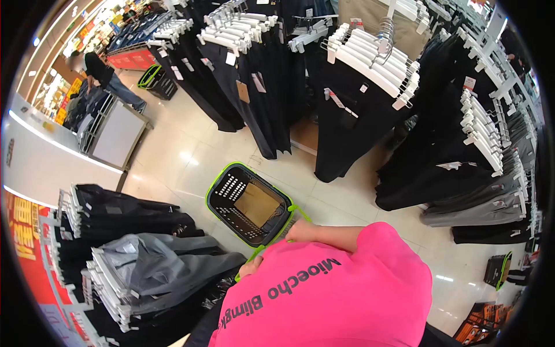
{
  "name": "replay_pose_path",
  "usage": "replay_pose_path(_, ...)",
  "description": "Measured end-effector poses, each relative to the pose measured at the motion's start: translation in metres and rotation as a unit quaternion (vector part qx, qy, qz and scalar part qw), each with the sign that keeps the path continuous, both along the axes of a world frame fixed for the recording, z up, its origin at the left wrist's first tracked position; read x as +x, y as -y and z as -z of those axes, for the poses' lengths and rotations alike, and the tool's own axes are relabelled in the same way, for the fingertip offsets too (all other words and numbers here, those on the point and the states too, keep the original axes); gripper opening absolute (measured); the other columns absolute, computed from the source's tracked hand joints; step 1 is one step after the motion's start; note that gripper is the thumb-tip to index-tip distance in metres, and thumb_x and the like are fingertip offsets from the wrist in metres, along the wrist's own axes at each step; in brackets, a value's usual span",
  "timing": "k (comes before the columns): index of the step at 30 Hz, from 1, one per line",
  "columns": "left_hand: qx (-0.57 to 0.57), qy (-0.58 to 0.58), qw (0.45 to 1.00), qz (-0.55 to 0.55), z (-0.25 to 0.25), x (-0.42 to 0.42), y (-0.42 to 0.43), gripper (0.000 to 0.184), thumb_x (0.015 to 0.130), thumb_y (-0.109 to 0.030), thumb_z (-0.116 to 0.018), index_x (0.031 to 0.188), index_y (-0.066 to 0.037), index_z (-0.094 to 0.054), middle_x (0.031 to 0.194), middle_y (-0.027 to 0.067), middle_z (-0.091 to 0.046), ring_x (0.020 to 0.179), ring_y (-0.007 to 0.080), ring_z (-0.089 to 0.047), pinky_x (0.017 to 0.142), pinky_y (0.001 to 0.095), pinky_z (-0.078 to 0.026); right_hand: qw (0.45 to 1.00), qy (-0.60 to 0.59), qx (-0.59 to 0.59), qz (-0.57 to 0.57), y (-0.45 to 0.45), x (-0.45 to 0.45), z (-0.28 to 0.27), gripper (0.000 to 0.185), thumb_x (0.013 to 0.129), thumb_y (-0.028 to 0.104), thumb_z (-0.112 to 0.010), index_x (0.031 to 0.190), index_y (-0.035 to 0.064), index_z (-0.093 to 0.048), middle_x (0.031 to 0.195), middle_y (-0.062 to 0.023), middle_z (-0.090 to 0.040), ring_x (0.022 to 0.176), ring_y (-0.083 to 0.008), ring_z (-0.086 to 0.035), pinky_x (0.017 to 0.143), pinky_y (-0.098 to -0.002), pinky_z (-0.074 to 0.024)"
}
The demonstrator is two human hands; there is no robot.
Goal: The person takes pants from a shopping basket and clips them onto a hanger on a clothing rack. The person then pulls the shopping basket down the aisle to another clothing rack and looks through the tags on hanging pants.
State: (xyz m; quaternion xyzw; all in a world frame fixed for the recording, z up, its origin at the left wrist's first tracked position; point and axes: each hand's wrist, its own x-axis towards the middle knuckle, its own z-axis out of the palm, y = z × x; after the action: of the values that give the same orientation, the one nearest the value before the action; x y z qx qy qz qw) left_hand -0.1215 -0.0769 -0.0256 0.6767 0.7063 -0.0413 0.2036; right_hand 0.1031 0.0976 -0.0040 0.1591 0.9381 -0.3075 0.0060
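A black shopping basket with a green rim and perforated walls stands on the floor in front of me. A brown flat patch shows at its bottom. My right hand is closed at the near side of the basket, by its green and grey handle. Lower and to the left, my left hand has its fingers curled at another green part of the handle. The pink shirt hides part of that hand and of the handle between the two.
Black trousers on white hangers fill racks ahead and right. Grey trousers hang at near left. Another black and green basket stands farther off, near a person at a white display. A third basket is at right.
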Motion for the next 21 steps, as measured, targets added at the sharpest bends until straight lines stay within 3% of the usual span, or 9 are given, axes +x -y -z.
replay_pose_path(10,-0.046,0.023,0.998,0.022,-0.018,-0.011,-0.067,0.025,0.080,-0.039,-0.046,0.092,-0.019,-0.054,0.069,0.0090,-0.062,0.064,0.0276,-0.062,0.052,0.0416,-0.046,0.996,-0.049,0.046,0.057,-0.032,-0.003,0.012,0.019,0.070,0.029,-0.053,0.062,0.0120,-0.055,0.058,-0.0099,-0.058,0.057,-0.0288,-0.060,0.051,-0.0411,-0.0455)
replay_pose_path(21,-0.027,0.018,0.997,0.068,-0.030,-0.061,-0.114,0.025,0.080,-0.039,-0.046,0.094,-0.019,-0.053,0.070,0.0091,-0.062,0.065,0.0278,-0.063,0.053,0.0417,-0.046,0.984,-0.083,0.071,0.140,-0.056,-0.043,-0.012,0.011,0.063,0.019,-0.057,0.058,0.0098,-0.056,0.057,-0.0112,-0.056,0.057,-0.0307,-0.058,0.051,-0.0422,-0.0444)
